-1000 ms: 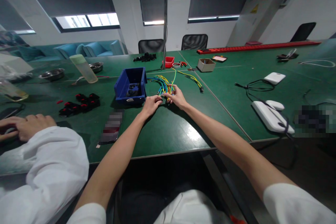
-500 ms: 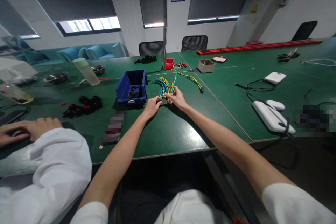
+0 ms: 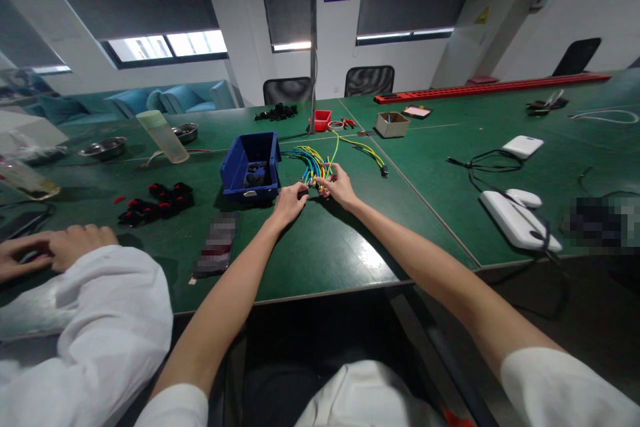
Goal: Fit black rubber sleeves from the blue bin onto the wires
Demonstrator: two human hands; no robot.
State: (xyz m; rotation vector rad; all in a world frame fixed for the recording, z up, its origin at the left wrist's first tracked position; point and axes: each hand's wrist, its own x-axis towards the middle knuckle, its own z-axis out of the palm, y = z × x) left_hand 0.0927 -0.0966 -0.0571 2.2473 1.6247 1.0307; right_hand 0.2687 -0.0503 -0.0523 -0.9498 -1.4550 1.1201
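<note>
A bundle of blue, green and yellow wires (image 3: 311, 157) lies fanned on the green table, its metal-tipped ends close to both hands. My left hand (image 3: 289, 205) is closed, thumb and fingers pinching a small black connector (image 3: 303, 194). Across from it, my right hand (image 3: 342, 187) is closed on a yellow-green wire (image 3: 336, 147), which rises above the bundle. Its fingertips partly hide the wire's near end. Left of the bundle stands a blue bin (image 3: 275, 170) with dark parts inside. More yellow-green wires (image 3: 369, 149) end in a black connector (image 3: 385, 172) to the right.
Black-and-red parts (image 3: 155, 203) and a dark pouch-like item (image 3: 216, 245), partly pixelated, lie left. A co-worker's hands (image 3: 83, 243) rest at far left. Behind are a bottle (image 3: 165, 138), a red bin (image 3: 321, 120) and a cardboard box (image 3: 392, 125). White devices (image 3: 515, 220) with cables lie right.
The black connector shows more clearly in my left fingers, which have shifted slightly left. The yellow-green wire in my right hand leans farther right at its top.
</note>
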